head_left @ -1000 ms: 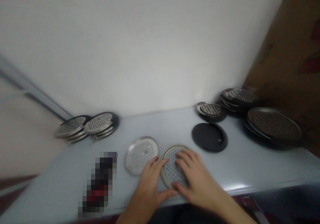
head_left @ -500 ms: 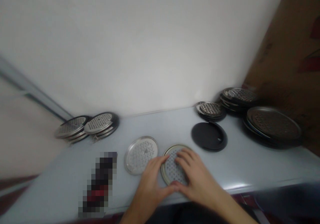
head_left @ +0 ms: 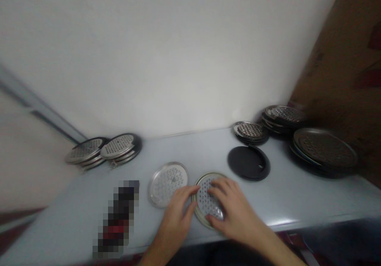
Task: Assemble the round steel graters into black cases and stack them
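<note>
On the table before me lies a round metal grater plate (head_left: 205, 202) with a perforated middle and a pale gold rim. My right hand (head_left: 230, 206) arches over its right part, fingertips and thumb pressed on the perforated face. At the left rim, my left hand (head_left: 180, 206) holds the edge with fingers and thumb. Just left of it, partly behind my left fingers, a second silver grater plate (head_left: 166, 182) lies flat. Farther right is a black round lid-like disc (head_left: 248, 163) with a small hole.
Stacked grater discs (head_left: 119, 147) stand at the back left beside another stack (head_left: 86, 151). Several stacks (head_left: 250, 131) occupy the right back, with a larger stack (head_left: 326, 149) near a brown cardboard panel (head_left: 339, 60). A pixelated dark object (head_left: 117, 218) lies left. A white wall (head_left: 190, 60) bounds the table.
My left thumb has moved from the plate's near edge, where it met my right thumb, to the left rim. More of the plate's near part shows. The other discs stay put.
</note>
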The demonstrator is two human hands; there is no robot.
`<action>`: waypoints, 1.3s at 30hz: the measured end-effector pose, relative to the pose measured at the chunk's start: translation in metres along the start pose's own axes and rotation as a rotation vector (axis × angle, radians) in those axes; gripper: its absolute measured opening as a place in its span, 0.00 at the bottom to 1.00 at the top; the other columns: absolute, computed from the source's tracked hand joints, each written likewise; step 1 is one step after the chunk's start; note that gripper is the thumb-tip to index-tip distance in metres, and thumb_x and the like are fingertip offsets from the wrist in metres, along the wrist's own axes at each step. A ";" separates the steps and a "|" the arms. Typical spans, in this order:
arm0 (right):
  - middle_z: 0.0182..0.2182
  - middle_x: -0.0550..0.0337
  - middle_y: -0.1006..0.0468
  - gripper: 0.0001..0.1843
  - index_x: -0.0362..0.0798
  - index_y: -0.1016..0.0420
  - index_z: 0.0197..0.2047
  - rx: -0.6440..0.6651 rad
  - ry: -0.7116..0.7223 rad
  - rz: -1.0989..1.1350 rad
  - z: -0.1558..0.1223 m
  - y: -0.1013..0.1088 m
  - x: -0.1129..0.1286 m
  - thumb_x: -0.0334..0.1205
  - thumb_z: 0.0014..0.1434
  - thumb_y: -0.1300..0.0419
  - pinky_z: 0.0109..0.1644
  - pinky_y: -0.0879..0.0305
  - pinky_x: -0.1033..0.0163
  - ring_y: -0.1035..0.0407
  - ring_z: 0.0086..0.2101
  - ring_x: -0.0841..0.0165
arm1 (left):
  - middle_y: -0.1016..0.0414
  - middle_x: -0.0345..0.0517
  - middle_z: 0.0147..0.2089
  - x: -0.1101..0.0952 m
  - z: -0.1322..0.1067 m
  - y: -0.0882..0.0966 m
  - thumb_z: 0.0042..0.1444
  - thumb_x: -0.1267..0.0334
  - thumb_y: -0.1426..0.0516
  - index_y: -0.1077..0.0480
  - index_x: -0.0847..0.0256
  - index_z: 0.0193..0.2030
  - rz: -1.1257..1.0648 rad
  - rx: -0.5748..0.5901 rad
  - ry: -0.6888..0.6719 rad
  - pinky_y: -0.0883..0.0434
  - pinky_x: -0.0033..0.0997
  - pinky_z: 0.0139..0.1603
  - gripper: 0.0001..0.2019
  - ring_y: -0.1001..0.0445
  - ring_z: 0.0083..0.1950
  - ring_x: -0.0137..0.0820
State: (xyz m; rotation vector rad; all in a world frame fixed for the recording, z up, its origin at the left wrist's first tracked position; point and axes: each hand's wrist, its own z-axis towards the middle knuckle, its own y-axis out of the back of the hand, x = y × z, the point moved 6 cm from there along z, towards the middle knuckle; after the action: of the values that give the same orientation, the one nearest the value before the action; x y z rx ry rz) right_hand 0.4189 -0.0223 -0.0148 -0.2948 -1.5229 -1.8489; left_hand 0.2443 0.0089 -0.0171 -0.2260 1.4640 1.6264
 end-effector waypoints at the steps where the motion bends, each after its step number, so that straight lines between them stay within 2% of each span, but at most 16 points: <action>1: 0.58 0.48 0.26 0.29 0.47 0.25 0.55 0.008 0.000 0.011 0.000 0.002 0.000 0.39 0.50 0.29 0.66 0.43 0.42 0.39 0.60 0.50 | 0.20 0.50 0.53 -0.001 -0.001 -0.001 0.65 0.69 0.46 0.25 0.56 0.54 0.025 0.001 -0.033 0.27 0.52 0.62 0.14 0.24 0.58 0.43; 5: 0.59 0.53 0.26 0.26 0.50 0.25 0.56 0.078 0.050 0.023 -0.002 0.013 0.005 0.39 0.53 0.33 0.70 0.50 0.40 0.43 0.63 0.50 | 0.20 0.48 0.50 -0.013 -0.012 -0.005 0.65 0.71 0.45 0.24 0.54 0.51 0.126 0.021 -0.143 0.25 0.50 0.60 0.12 0.24 0.58 0.43; 10: 0.66 0.52 0.34 0.32 0.51 0.31 0.63 0.102 0.048 -0.067 -0.017 0.021 0.010 0.31 0.54 0.39 0.71 0.54 0.38 0.49 0.68 0.51 | 0.19 0.46 0.47 -0.034 -0.036 -0.007 0.66 0.73 0.46 0.27 0.55 0.53 0.193 0.078 -0.245 0.22 0.41 0.54 0.14 0.23 0.54 0.40; 16: 0.69 0.49 0.38 0.39 0.52 0.35 0.68 0.137 -0.062 -0.049 -0.041 0.011 0.000 0.43 0.54 0.30 0.71 0.50 0.36 0.53 0.70 0.46 | 0.20 0.46 0.54 -0.055 -0.054 -0.011 0.68 0.74 0.49 0.31 0.58 0.60 0.199 0.189 -0.435 0.25 0.34 0.60 0.17 0.24 0.57 0.35; 18: 0.70 0.48 0.39 0.41 0.51 0.35 0.68 0.159 -0.104 -0.019 -0.042 0.010 -0.005 0.46 0.55 0.29 0.72 0.49 0.36 0.54 0.70 0.46 | 0.21 0.47 0.55 -0.056 -0.050 -0.010 0.67 0.74 0.49 0.31 0.58 0.59 0.174 0.182 -0.431 0.25 0.35 0.60 0.17 0.24 0.57 0.35; 20: 0.70 0.49 0.40 0.39 0.52 0.36 0.69 0.183 -0.135 0.028 -0.041 0.013 -0.010 0.49 0.57 0.30 0.72 0.49 0.39 0.53 0.70 0.49 | 0.22 0.48 0.56 -0.055 -0.041 -0.010 0.65 0.74 0.46 0.30 0.57 0.57 0.155 0.158 -0.388 0.25 0.41 0.60 0.16 0.25 0.59 0.38; 22: 0.70 0.51 0.40 0.36 0.52 0.35 0.68 0.190 -0.143 0.050 -0.038 0.017 -0.014 0.48 0.59 0.31 0.73 0.48 0.41 0.52 0.70 0.51 | 0.22 0.50 0.55 -0.052 -0.032 -0.012 0.62 0.74 0.43 0.28 0.57 0.51 0.143 0.150 -0.342 0.26 0.47 0.61 0.13 0.27 0.61 0.42; 24: 0.70 0.51 0.39 0.37 0.52 0.34 0.67 0.181 -0.136 0.025 -0.036 0.021 -0.016 0.45 0.57 0.29 0.73 0.49 0.41 0.53 0.71 0.51 | 0.23 0.50 0.52 -0.048 -0.026 -0.016 0.60 0.74 0.39 0.27 0.57 0.45 0.126 0.162 -0.305 0.25 0.49 0.60 0.10 0.27 0.60 0.44; 29: 0.68 0.48 0.35 0.41 0.49 0.31 0.65 0.169 -0.089 -0.082 -0.034 0.020 -0.016 0.42 0.50 0.25 0.72 0.48 0.39 0.53 0.70 0.47 | 0.25 0.49 0.49 -0.042 -0.028 -0.025 0.52 0.73 0.31 0.28 0.58 0.44 0.103 0.176 -0.279 0.22 0.46 0.54 0.15 0.24 0.54 0.44; 35: 0.65 0.44 0.32 0.46 0.48 0.29 0.63 0.192 -0.013 -0.177 -0.032 0.014 -0.018 0.48 0.42 0.22 0.71 0.59 0.27 0.50 0.68 0.40 | 0.24 0.48 0.46 -0.041 -0.034 -0.028 0.49 0.72 0.29 0.29 0.58 0.41 0.111 0.161 -0.301 0.21 0.45 0.50 0.17 0.23 0.50 0.43; 39: 0.64 0.40 0.30 0.46 0.44 0.28 0.61 0.171 0.050 -0.194 -0.032 0.013 -0.020 0.46 0.40 0.21 0.71 0.55 0.29 0.48 0.68 0.40 | 0.24 0.48 0.45 -0.043 -0.033 -0.027 0.49 0.71 0.28 0.29 0.58 0.41 0.120 0.148 -0.314 0.20 0.44 0.47 0.16 0.23 0.48 0.43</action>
State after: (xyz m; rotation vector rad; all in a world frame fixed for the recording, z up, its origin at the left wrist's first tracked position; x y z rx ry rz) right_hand 0.4501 -0.0450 -0.0256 -0.0206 -1.7125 -1.8423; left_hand 0.2743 -0.0442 -0.0168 0.1966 1.3661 1.5574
